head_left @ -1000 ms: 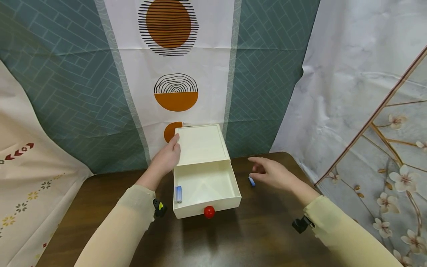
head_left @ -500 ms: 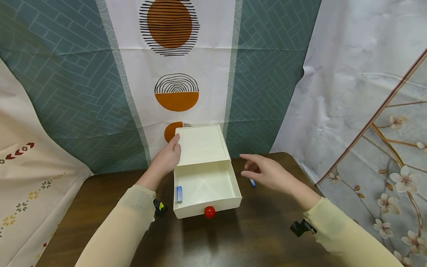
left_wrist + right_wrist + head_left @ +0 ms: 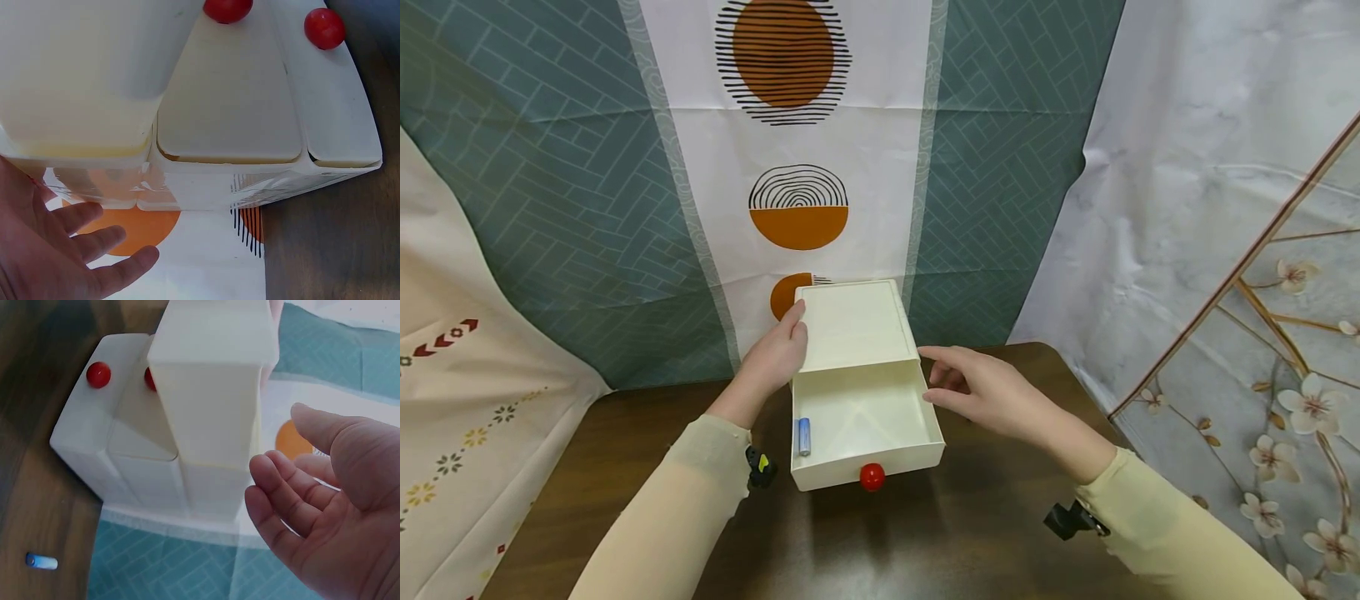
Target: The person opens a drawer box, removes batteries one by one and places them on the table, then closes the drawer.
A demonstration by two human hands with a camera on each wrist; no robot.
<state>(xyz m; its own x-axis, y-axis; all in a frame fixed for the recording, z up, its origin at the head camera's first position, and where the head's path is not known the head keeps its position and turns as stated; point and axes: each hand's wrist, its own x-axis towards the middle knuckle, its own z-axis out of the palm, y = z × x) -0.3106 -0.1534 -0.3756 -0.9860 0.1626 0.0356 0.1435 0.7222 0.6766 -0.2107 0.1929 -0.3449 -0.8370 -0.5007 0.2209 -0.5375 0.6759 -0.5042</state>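
Note:
A small white drawer cabinet (image 3: 853,325) stands on the table, its top drawer (image 3: 872,425) pulled out by a red knob (image 3: 872,477) side. One blue battery (image 3: 805,437) lies inside along the drawer's left wall. My left hand (image 3: 772,357) rests against the cabinet's left side; its fingers (image 3: 100,242) are extended in the left wrist view. Beside the drawer's right wall is my right hand (image 3: 988,387), holding nothing, fingers loosely bent. Another blue battery (image 3: 42,561) lies on the table in the right wrist view; in the head view the right hand hides it.
Two lower drawers are closed, with red knobs (image 3: 325,29) showing in the left wrist view. Patterned cloth (image 3: 1007,183) hangs right behind the cabinet, and more cloth (image 3: 1210,333) borders the dark wooden table (image 3: 880,550) on the right.
My right hand has moved left from above the table battery to the drawer's right wall, covering that battery in the head view. The left hand and cabinet stay put.

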